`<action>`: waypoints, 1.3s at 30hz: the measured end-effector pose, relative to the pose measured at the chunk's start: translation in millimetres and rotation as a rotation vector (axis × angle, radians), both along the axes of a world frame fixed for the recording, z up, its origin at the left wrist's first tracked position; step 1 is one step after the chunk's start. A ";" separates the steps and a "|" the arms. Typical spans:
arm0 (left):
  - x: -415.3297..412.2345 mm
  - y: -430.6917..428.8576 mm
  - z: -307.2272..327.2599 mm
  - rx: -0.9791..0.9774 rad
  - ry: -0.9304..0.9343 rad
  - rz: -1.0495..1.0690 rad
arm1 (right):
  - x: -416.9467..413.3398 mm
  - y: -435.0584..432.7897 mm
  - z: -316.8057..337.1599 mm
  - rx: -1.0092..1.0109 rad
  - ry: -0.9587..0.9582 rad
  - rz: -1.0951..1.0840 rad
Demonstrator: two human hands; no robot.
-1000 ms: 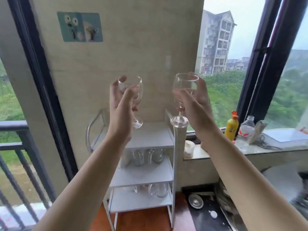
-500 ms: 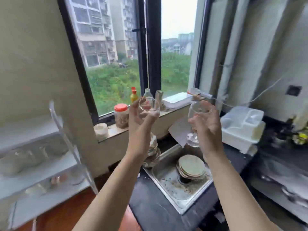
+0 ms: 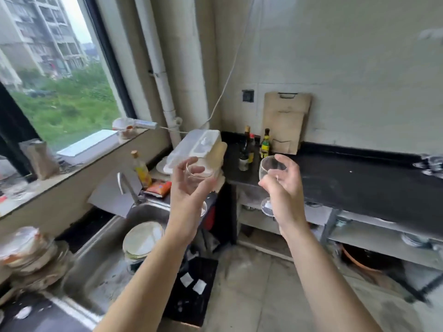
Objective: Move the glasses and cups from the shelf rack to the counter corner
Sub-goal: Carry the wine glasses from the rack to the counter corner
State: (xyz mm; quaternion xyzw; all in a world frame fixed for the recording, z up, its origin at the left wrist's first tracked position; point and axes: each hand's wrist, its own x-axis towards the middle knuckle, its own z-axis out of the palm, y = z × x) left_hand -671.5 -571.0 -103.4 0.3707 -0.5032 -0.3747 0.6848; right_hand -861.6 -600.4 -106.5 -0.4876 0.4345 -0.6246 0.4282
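Two wine glasses are held aloft, mid-carry: one gripped by the left hand [image 3: 189, 188] (left glass [image 3: 199, 171]), one by the right hand [image 3: 282, 185] (right glass [image 3: 269, 168]), both above the floor, short of the black counter [image 3: 359, 178]. Next, prob.: both are to be set upright near the corner by the bottles [image 3: 254, 147], w/o clinking.

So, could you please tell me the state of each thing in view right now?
Left hand: closed around a wine glass, upright.
Right hand: closed around a second wine glass, upright.
Sink: holds stacked plates.
Faucet: no water running.
Cutting boards: leaning against the wall.
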 end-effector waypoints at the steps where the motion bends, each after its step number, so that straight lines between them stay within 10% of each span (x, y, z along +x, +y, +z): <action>1: -17.0 -14.6 -1.2 -0.005 -0.014 -0.043 | -18.2 -8.8 -1.6 0.004 0.002 -0.023; 26: -502.6 -377.9 -32.1 0.118 -0.150 -0.840 | -448.7 -207.8 -27.4 0.234 0.005 -0.882; 39: -739.8 -481.5 -76.5 0.300 -0.293 -0.644 | -717.8 -327.9 -92.5 0.331 0.017 -0.812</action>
